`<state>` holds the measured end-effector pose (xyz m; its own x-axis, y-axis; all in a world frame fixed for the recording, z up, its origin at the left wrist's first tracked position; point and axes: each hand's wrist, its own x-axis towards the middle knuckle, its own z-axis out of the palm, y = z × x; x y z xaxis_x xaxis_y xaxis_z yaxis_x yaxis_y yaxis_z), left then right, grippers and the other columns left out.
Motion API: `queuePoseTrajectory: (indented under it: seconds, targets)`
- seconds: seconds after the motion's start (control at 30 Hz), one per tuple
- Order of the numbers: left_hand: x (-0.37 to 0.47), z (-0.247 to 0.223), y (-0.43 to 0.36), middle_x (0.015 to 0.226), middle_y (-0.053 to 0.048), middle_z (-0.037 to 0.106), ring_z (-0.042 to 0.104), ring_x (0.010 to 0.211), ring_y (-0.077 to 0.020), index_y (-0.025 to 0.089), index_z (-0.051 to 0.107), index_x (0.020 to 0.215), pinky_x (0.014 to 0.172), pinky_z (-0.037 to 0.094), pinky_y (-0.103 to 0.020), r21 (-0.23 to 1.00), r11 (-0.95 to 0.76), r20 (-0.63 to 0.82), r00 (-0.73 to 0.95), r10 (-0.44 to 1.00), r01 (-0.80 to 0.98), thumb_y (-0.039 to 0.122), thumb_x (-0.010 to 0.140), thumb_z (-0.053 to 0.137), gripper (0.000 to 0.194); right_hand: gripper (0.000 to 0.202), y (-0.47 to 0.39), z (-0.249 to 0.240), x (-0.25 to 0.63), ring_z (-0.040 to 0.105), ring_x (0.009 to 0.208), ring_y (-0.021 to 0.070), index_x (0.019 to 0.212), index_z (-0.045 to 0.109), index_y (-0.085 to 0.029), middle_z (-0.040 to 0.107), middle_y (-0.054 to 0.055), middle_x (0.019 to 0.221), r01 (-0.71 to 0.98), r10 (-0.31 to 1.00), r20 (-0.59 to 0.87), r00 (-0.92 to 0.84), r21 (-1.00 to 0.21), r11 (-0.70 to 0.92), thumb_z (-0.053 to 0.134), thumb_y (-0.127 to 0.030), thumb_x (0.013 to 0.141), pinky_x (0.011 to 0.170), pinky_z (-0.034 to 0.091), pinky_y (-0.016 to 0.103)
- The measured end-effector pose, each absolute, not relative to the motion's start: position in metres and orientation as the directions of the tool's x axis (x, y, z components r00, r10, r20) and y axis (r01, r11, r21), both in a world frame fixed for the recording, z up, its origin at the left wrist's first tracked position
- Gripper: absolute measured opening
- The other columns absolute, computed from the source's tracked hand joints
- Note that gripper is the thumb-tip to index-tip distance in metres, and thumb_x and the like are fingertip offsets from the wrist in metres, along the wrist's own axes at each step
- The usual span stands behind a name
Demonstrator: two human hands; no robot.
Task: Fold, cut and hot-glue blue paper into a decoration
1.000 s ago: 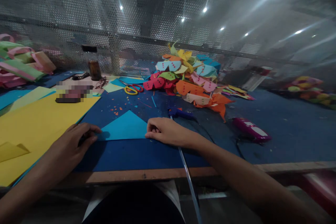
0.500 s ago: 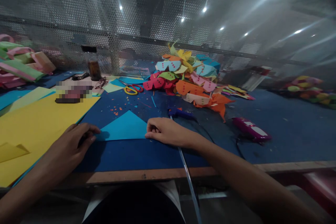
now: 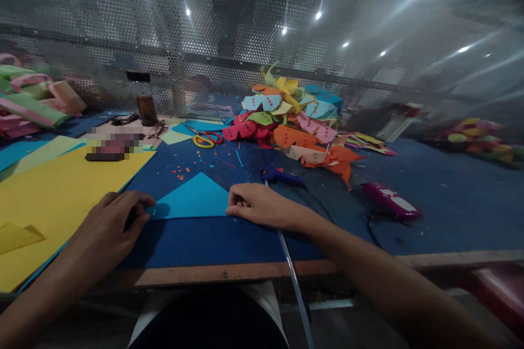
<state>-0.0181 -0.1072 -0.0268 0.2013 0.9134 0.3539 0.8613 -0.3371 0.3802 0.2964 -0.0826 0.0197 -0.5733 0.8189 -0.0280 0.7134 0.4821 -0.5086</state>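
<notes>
A blue sheet of paper folded into a triangle (image 3: pixel 196 199) lies on the blue table top, its long folded edge facing me. At its left corner my left hand (image 3: pixel 117 221) has thumb and fingers closed together on the paper. My right hand (image 3: pixel 256 203) grips the right corner with its fingers curled in. Just beyond my right wrist rests a dark blue glue gun (image 3: pixel 282 176). A clear glue stick (image 3: pixel 293 272) runs from its tip region, passes under my right forearm and juts over the table edge.
Large yellow sheets (image 3: pixel 61 185) cover the left side. Scissors (image 3: pixel 204 139) with yellow and red handles lie behind the triangle. A heap of coloured paper butterflies (image 3: pixel 286 120) stands at the back. A purple device (image 3: pixel 391 203) sits at right, a bottle (image 3: pixel 146 101) at back left.
My left hand has shifted very slightly at the left corner. The folded triangle and my right hand have stayed in place.
</notes>
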Motion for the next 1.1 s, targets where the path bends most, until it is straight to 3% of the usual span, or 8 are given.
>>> queuePoseTrajectory:
  seconds: [0.57,0.93,1.1]
  targets:
    - [-0.026,-0.029,-0.11,0.103,-0.011,0.072,0.062,0.098,-0.0358,0.026,0.062,0.098,0.09,0.048,-0.055,0.353,-0.318,0.315,0.208,0.926,0.88,0.032,0.088,0.041,0.024,0.016,-0.082,0.018,0.298,0.057,0.073,0.0136,0.084,0.063,-0.017,0.066,0.001,0.082,0.702,0.815,-0.019,-0.579,-0.52,0.487,0.07,-0.03,0.09,0.064,0.035,0.024]
    - [-0.026,-0.025,-0.111,0.091,-0.009,0.071,0.064,0.093,-0.0338,0.026,0.063,0.093,0.088,0.052,-0.054,0.375,-0.291,0.366,0.148,0.919,0.88,0.021,0.072,0.043,0.029,0.016,-0.081,0.018,0.297,0.057,0.072,0.0134,0.084,0.064,-0.017,0.067,0.001,0.081,0.708,0.818,-0.026,-0.574,-0.518,0.48,0.07,-0.03,0.09,0.064,0.034,0.024]
    - [-0.02,-0.02,-0.121,0.104,-0.01,0.07,0.062,0.108,-0.034,0.024,0.064,0.097,0.093,0.052,-0.053,0.341,-0.332,0.484,0.138,0.864,0.88,0.021,0.081,0.04,0.03,0.016,-0.082,0.019,0.296,0.057,0.071,0.0129,0.084,0.064,-0.016,0.065,0.0,0.079,0.714,0.823,-0.02,-0.568,-0.508,0.481,0.071,-0.029,0.09,0.063,0.034,0.023]
